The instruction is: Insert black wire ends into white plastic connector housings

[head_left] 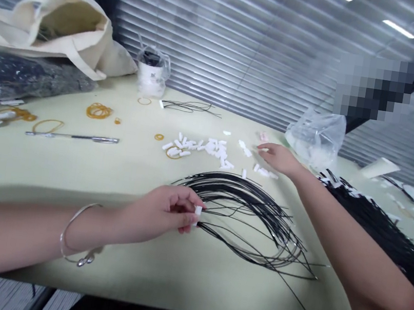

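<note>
Two hands apart: L hand (159,212) pinches white conn. (197,210) left of wire bundle (234,194); R hand (279,158), open, prob. empty, beyond it; tugging may tangle strands.

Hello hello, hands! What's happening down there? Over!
Left hand pinching white connector, black wires looped beside it. Right hand open, near loose white pieces. Wires crowd table between both arms. Over.

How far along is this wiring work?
Probably done: the wired piece at the back, its white end already on black wires. In hand: the left hand holds a white connector with wires leading from it. Apparently left: the scattered white pieces, by which the right hand hovers.
</note>
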`<state>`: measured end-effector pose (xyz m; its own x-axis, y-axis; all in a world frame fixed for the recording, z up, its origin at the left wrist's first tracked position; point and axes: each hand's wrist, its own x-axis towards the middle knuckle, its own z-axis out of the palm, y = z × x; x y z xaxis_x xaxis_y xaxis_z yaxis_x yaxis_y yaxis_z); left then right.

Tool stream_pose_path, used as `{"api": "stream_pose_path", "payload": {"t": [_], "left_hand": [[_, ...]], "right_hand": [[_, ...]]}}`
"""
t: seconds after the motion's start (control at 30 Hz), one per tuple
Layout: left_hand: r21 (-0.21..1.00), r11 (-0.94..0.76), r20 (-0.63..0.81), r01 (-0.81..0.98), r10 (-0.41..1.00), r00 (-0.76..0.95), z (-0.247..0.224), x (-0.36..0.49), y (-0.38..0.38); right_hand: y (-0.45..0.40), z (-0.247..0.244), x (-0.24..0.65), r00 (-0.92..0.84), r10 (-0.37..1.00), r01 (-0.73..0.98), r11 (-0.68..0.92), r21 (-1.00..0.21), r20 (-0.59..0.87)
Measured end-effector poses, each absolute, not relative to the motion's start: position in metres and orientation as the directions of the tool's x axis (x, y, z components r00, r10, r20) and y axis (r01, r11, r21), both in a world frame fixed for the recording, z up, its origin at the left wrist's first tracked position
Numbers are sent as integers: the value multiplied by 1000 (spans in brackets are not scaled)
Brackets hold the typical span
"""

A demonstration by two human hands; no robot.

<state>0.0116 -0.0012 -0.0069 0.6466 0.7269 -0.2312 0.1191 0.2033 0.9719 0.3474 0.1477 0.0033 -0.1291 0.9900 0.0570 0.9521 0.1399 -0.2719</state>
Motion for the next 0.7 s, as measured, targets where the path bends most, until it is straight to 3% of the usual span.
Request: {"api": "stream_pose_path", "payload": {"t": [0.27,0.4,0.47,0.53,0.6,0.7], "left_hand": [[980,168,-197,109,705,682,-10,10,-1],[995,79,-101,64,719,687,-11,8,-4],[998,-30,-18,58,722,691,-9,6,-7],[981,-187,93,59,710,698,-6,3,-11],[951,-302,172,58,677,715,-3,0,-15],[953,-302,181,28,641,746,1,-3,-23]], "right_hand": [[106,14,323,-188,980,912,199,-358,66],[55,25,281,-314,949,813,277,-512,16],[22,34,255,-461,886,666,302,-682,-57],[-9,44,234,-593,798,481,245,-842,-107],[-30,51,220,-722,657,365,94,-926,-218],[-40,61,220,-789,468,329,-225,-917,-398]]}}
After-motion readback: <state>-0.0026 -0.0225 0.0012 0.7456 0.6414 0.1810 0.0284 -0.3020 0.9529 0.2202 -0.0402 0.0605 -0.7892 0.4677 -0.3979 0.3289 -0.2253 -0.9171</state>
